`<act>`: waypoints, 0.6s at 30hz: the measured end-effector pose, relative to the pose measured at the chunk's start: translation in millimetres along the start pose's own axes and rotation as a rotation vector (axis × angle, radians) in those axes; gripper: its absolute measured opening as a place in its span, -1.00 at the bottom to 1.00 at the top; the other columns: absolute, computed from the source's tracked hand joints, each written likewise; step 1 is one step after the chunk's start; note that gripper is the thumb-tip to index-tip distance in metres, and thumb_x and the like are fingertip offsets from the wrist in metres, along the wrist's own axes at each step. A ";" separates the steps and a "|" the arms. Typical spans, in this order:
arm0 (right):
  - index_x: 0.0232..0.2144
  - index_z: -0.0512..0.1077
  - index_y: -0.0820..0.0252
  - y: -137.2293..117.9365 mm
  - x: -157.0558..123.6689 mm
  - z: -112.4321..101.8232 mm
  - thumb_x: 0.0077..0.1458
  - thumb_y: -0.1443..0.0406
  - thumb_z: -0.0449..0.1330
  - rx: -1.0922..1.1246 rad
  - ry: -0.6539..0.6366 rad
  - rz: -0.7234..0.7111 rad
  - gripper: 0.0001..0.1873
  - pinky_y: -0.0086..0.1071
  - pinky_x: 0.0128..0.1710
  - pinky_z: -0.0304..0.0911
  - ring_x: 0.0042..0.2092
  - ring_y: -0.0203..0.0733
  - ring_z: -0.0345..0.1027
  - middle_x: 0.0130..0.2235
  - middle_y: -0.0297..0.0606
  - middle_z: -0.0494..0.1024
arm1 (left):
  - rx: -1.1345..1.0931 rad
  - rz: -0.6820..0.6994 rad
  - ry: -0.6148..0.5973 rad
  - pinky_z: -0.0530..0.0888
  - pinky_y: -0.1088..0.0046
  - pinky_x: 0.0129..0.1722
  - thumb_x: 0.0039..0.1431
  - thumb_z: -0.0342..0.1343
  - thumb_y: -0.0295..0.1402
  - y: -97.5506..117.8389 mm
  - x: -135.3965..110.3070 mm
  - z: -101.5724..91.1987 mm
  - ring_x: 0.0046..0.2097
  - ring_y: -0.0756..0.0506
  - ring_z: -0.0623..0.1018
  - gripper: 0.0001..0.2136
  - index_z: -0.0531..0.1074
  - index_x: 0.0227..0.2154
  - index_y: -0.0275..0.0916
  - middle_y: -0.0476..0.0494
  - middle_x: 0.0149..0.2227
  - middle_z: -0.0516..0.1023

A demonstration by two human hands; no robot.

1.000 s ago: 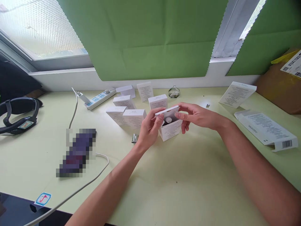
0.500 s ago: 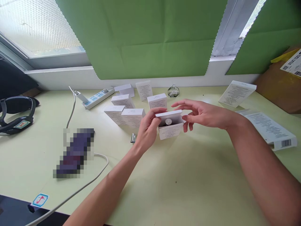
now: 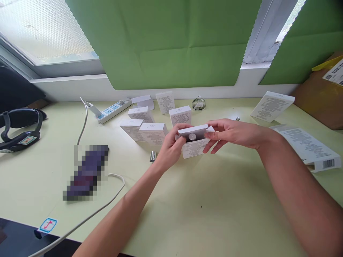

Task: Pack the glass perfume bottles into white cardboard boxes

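A small white carton (image 3: 194, 147) stands on the pale green table in front of me. Its top flap is partly raised, and a silver bottle cap (image 3: 192, 136) shows inside. My left hand (image 3: 171, 147) grips the carton's left side, thumb on the flap edge. My right hand (image 3: 232, 134) pinches the flap's right end between thumb and fingers. Several closed white cartons (image 3: 146, 130) stand just behind my left hand. A small silver cap (image 3: 152, 156) lies on the table left of my left wrist.
A round glass bottle (image 3: 198, 104) sits near the back wall. A white power strip (image 3: 110, 110) and its cable (image 3: 88, 214) run along the left. Flattened printed cartons (image 3: 308, 146) lie at right, a brown cardboard box (image 3: 320, 98) at far right, a black headset (image 3: 18, 132) at far left.
My right hand, lifted off with fingers spread half a second ago, has come back onto the flap's right end. The flap sits lower over the carton's opening than one second ago.
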State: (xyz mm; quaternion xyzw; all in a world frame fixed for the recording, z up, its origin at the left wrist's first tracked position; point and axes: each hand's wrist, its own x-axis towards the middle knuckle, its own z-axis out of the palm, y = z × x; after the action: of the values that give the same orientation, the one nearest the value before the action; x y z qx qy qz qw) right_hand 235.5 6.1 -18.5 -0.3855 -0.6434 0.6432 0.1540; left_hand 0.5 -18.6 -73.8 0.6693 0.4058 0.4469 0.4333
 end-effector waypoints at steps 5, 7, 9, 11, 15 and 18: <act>-0.07 0.56 -0.02 0.0 1.3 0.0 0.09 0.19 0.35 0.058 0.020 0.030 -0.68 -0.13 0.02 0.50 -0.06 -0.02 0.59 -0.02 -0.27 0.59 | -0.021 0.001 -0.017 0.37 0.43 -0.24 0.20 -0.01 -0.44 0.4 1.7 -0.7 -0.19 -0.07 0.42 -0.73 0.41 -0.06 -0.10 -0.09 -0.12 0.48; -0.06 0.57 -0.03 -0.5 1.6 0.2 0.09 0.18 0.36 0.068 0.026 0.038 -0.68 -0.11 0.04 0.49 -0.07 -0.01 0.59 -0.04 -0.27 0.60 | -0.029 0.007 -0.031 0.37 0.44 -0.25 0.21 -0.02 -0.45 0.8 1.9 -1.1 -0.20 -0.06 0.41 -0.73 0.41 -0.06 -0.11 -0.08 -0.14 0.48; -0.07 0.59 -0.04 -0.7 1.9 0.0 0.08 0.19 0.37 0.080 0.032 0.043 -0.69 -0.11 0.04 0.49 -0.08 -0.01 0.60 -0.05 -0.28 0.61 | -0.034 0.011 -0.041 0.36 0.45 -0.26 0.20 -0.03 -0.46 1.1 2.1 -1.4 -0.21 -0.05 0.41 -0.72 0.40 -0.05 -0.11 -0.07 -0.17 0.48; -0.12 0.61 -0.04 -0.5 2.1 -0.4 0.07 0.21 0.38 0.090 0.033 0.039 -0.72 -0.11 0.05 0.49 -0.08 0.00 0.60 -0.06 -0.28 0.63 | -0.037 0.015 -0.042 0.36 0.46 -0.27 0.19 -0.02 -0.47 1.1 2.4 -1.6 -0.21 -0.05 0.41 -0.71 0.40 -0.05 -0.11 -0.07 -0.17 0.48; -0.13 0.61 -0.03 0.1 2.3 -0.1 0.07 0.21 0.39 0.083 0.010 0.028 -0.73 -0.10 0.08 0.46 -0.06 0.01 0.60 -0.03 -0.29 0.63 | -0.053 0.015 -0.058 0.37 0.45 -0.29 0.16 -0.02 -0.48 0.6 3.4 -1.8 -0.21 -0.06 0.44 -0.70 0.41 -0.06 -0.11 -0.07 -0.17 0.50; -0.08 0.59 -0.04 0.2 2.3 1.5 0.09 0.16 0.37 0.062 0.033 0.029 -0.69 -0.09 0.11 0.45 -0.06 0.00 0.59 0.00 -0.30 0.61 | -0.031 0.023 -0.044 0.39 0.43 -0.26 0.15 -0.02 -0.50 0.1 3.4 -0.8 -0.19 -0.07 0.45 -0.68 0.42 -0.06 -0.11 -0.07 -0.15 0.51</act>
State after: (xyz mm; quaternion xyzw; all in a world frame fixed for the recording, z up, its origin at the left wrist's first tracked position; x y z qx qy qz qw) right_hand 233.0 6.6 -19.5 -0.4005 -0.6147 0.6586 0.1672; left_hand 0.7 -15.3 -72.7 0.6769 0.3814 0.4433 0.4470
